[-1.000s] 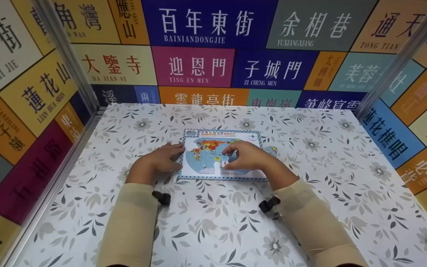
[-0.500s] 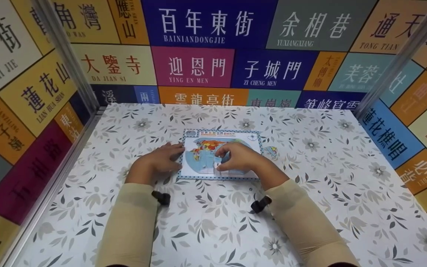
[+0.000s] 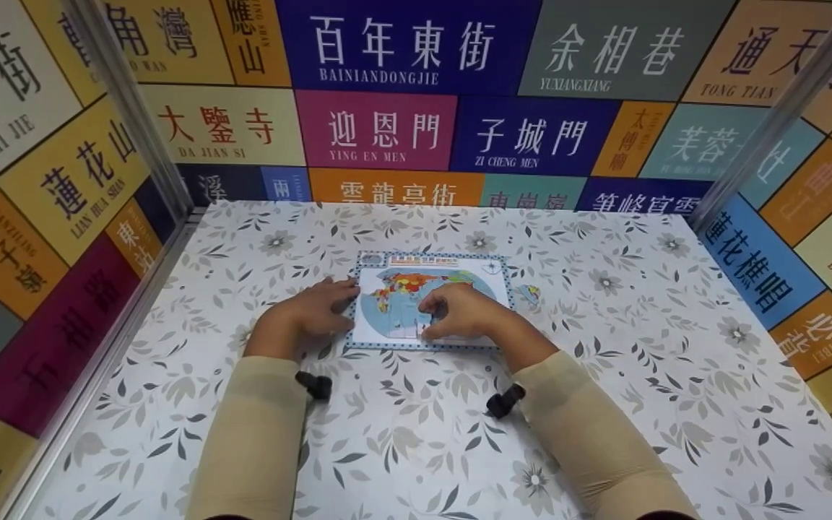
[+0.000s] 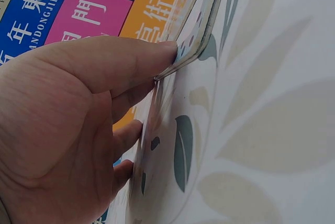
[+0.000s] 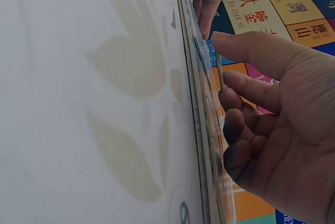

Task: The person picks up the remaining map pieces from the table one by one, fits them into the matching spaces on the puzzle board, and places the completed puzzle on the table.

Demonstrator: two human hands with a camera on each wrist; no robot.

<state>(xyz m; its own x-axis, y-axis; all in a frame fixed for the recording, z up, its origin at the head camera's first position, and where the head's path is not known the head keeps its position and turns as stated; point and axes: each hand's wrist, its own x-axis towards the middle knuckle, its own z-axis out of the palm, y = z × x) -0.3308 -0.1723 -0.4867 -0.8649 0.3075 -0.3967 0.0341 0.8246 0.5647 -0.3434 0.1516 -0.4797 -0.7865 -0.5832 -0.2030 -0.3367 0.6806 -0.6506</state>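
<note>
The map puzzle board (image 3: 387, 345) lies flat on the flowered table (image 3: 416, 426), and most of the map that shows looks already filled. Over its lower middle, your right hand (image 3: 470, 312) pinches a thin piece (image 5: 220, 72) between thumb and fingers; it is probably not yet seated. Your left hand (image 3: 311, 309), fingers spread, touches the board's left edge. One loose piece (image 3: 529, 295), just beside the right edge, seems still unplaced.

Beige sleeves (image 3: 250, 433) — with a small black device (image 3: 314, 386) at each wrist.
</note>
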